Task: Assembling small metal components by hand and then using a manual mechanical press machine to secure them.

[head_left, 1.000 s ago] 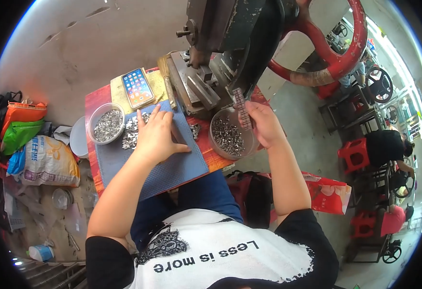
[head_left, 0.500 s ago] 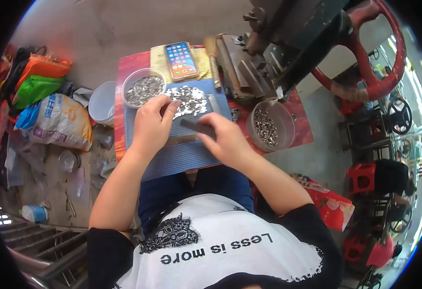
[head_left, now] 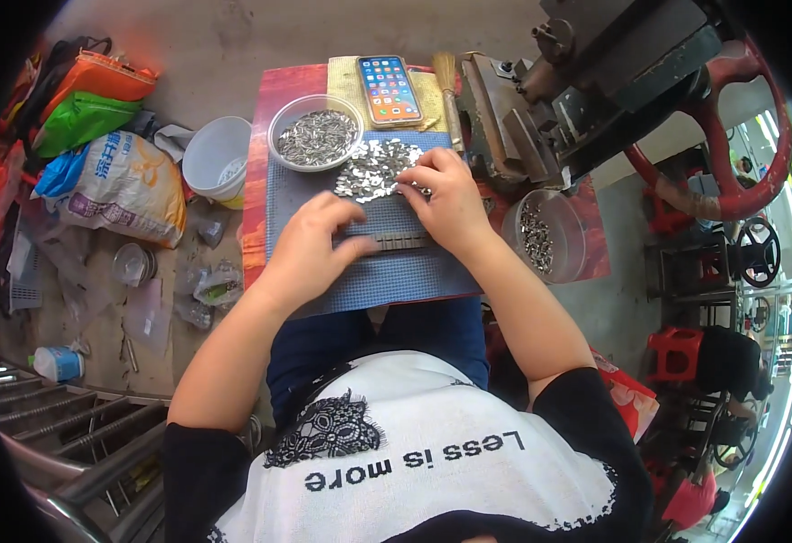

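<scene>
A heap of small shiny flat metal pieces (head_left: 373, 172) lies on the blue textured mat (head_left: 360, 282). At the heap's right edge my right hand (head_left: 450, 199) has its thumb and fingertips drawn together in a pinch; what is between them is too small to make out. My left hand (head_left: 313, 249) is open over the mat, thumb and fingers apart. Its thumb points at the left end of a narrow slotted metal bar (head_left: 402, 242), which lies crosswise in front of the heap. A clear round tub (head_left: 275, 145) full of thin metal pieces stands behind my left hand.
Right of my right hand sits a clear tub (head_left: 569, 237) with small metal parts. A dark machine (head_left: 586, 118) with a red handwheel (head_left: 776, 136) rises beyond it. A phone (head_left: 389, 90) and a brush (head_left: 450, 95) lie at the back; a white bucket (head_left: 215, 154) and sacks (head_left: 129, 185) stand left.
My right hand no longer holds the dark flat bar and has moved to the heap. My left hand has drawn back from the heap and opened. The view has shifted, and the slotted bar shows more.
</scene>
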`<action>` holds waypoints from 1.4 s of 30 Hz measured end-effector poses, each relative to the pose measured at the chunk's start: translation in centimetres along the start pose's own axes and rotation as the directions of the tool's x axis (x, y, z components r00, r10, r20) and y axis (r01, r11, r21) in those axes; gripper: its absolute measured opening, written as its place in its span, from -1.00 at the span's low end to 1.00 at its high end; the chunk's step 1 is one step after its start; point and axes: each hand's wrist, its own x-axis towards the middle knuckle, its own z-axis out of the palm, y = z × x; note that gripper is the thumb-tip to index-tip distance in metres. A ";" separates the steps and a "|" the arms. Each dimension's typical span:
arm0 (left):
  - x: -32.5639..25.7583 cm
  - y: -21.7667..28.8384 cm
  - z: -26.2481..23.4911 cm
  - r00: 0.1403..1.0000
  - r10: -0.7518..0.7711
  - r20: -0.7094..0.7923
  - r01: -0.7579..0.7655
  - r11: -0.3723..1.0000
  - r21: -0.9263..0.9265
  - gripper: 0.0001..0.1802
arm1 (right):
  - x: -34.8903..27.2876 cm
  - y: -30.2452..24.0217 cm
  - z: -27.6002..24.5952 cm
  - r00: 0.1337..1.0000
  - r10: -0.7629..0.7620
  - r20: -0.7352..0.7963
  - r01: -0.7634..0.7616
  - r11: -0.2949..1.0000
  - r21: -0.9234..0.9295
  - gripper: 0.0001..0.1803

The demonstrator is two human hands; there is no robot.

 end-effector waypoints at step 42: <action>-0.2 -0.3 0.0 1.000 0.008 0.019 -0.008 1.000 0.016 -0.90 | -0.6 0.3 -1.9 0.967 0.012 0.255 -0.055 0.985 0.163 -0.87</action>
